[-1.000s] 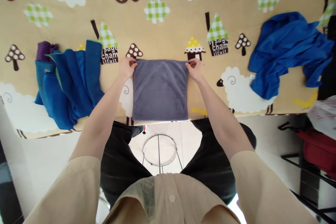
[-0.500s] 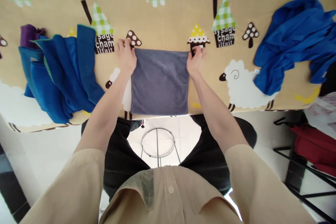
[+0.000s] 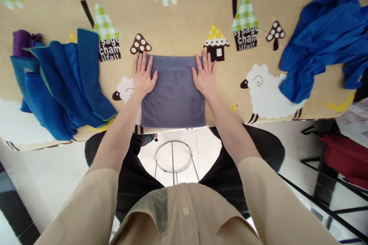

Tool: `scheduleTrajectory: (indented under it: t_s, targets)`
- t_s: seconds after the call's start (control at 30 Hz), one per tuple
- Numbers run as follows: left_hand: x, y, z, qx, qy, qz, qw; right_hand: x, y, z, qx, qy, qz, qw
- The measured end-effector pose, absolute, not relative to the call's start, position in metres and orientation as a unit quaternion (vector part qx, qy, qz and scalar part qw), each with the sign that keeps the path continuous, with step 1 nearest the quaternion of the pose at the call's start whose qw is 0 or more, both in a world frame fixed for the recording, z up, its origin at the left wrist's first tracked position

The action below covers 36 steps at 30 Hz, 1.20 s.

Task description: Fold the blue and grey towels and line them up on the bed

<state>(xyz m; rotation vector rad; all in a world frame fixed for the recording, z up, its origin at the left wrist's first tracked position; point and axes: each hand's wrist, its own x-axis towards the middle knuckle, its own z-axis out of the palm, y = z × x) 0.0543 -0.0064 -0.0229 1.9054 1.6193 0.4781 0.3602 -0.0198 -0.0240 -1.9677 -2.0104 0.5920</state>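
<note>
A grey-purple cloth, squared off and smooth, lies flat at the table's near edge in front of me. My left hand rests flat over its left side, fingers spread and pointing to the far edge. On the right side of the cloth lies my right hand, also flat with its fingers apart. Neither hand grips anything. The cloth's middle and near edge show between my forearms.
Several rolled or folded blue cloths lie in a pile at the left, beside a purple roll. Crumpled blue cloth is heaped at the right. A patterned tablecloth covers the table. A red bag sits low at the right.
Both hands have come off the cloth's far corners, moved nearer to me and inward, and now lie spread flat on it. The view has shifted slightly.
</note>
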Motion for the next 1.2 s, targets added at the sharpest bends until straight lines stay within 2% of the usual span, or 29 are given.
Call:
scheduleTrajectory:
  t_s: [0.2,0.37,0.5,0.73,0.93,1.07,1.2]
  targets:
    - [0.063,-0.008,-0.013,0.703,0.614,0.193,0.304,0.346,-0.008,-0.01,-0.699,-0.658,0.237,0.151]
    - [0.093,-0.025,0.005,0.75,0.557,0.176,0.312,0.299,-0.026,0.01,-0.608,-0.74,0.261,0.121]
    - [0.105,-0.033,-0.003,0.762,0.554,0.155,0.297,0.279,-0.038,0.003,-0.586,-0.751,0.286,0.102]
    - [0.083,-0.021,-0.022,0.692,0.641,0.179,0.281,0.327,-0.035,-0.021,-0.668,-0.693,0.235,0.137]
    - [0.075,-0.008,-0.024,0.67,0.665,0.193,0.268,0.356,-0.026,-0.022,-0.674,-0.706,0.201,0.088]
    - [0.09,-0.038,-0.016,0.684,0.669,0.175,0.231,0.327,-0.038,-0.007,-0.699,-0.689,0.173,0.085]
    - [0.107,-0.097,-0.009,0.717,0.636,0.143,0.247,0.281,-0.087,0.0,-0.647,-0.734,0.192,0.081]
